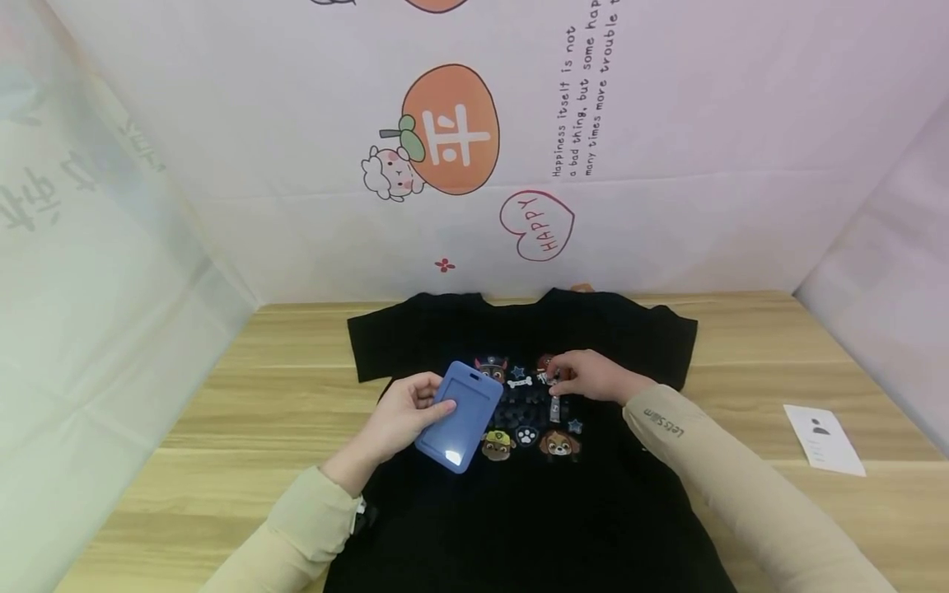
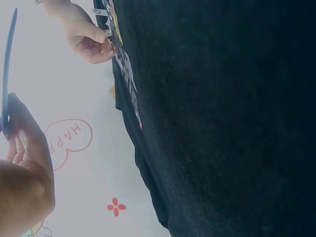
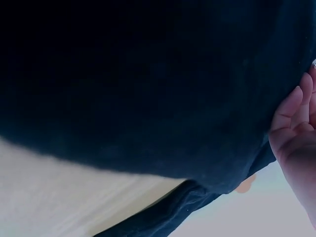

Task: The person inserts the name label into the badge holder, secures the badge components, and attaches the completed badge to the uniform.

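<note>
In the head view my left hand (image 1: 396,418) holds a blue plastic card holder (image 1: 461,424), thumb on its face, tilted above a black T-shirt (image 1: 519,527). The holder shows edge-on as a thin blue strip (image 2: 7,64) in the left wrist view. My right hand (image 1: 596,376) is over the shirt's cartoon-dog print, thumb and fingertips pinching a small silvery clip-like piece, mostly hidden by the fingers. A short grey tab (image 1: 555,409) hangs just below those fingertips. Dark bunched material (image 1: 521,410) lies mid-print; I cannot tell whether it is printed.
A white card (image 1: 825,440) with a printed figure lies on the wooden table (image 1: 749,346) to the right of the shirt. White printed cloth (image 1: 296,206) hangs behind the table, with further cloth at both sides. A small black object (image 1: 364,515) is at the left cuff.
</note>
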`<state>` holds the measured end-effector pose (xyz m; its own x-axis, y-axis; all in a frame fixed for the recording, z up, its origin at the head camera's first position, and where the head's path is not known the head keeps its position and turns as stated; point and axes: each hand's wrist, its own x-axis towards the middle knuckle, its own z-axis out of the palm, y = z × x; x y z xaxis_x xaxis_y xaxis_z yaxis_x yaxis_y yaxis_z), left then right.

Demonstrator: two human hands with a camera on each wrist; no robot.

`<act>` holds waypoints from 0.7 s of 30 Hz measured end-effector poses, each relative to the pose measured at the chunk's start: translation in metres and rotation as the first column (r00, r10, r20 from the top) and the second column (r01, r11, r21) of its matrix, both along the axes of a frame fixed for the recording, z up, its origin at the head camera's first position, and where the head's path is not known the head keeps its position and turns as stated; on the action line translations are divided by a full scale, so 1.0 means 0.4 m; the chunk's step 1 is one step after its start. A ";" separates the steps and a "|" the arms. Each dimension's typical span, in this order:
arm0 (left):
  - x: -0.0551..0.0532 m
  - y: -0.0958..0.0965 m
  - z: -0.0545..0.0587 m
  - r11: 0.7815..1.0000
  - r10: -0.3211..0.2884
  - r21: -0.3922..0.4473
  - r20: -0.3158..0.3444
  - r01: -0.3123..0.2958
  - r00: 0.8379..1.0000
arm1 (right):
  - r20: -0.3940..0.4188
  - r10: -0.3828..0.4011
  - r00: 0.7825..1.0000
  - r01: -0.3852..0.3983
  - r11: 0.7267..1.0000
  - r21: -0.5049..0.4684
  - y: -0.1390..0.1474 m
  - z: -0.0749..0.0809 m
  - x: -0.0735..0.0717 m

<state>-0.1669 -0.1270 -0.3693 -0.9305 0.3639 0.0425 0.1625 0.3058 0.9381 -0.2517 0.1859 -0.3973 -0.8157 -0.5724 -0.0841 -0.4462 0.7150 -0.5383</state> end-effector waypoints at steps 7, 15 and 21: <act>0.002 0.002 0.002 1.000 0.002 0.005 0.003 -0.002 1.000 | 0.019 -0.049 0.999 0.049 0.998 -0.050 0.016 0.008 -0.003; 0.005 0.006 0.003 1.000 -0.003 0.008 0.004 0.002 1.000 | 0.022 -0.109 0.994 0.111 0.984 -0.142 0.039 0.028 0.002; 0.003 0.010 0.001 1.000 -0.022 0.010 0.001 0.022 1.000 | 0.025 -0.105 0.994 0.108 0.975 -0.194 0.042 0.046 0.016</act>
<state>-0.1656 -0.1231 -0.3691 -0.9224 0.3836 0.0449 0.1675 0.2927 0.9414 -0.2455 0.2028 -0.3787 -0.8722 -0.4891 0.0078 -0.3642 0.6387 -0.6779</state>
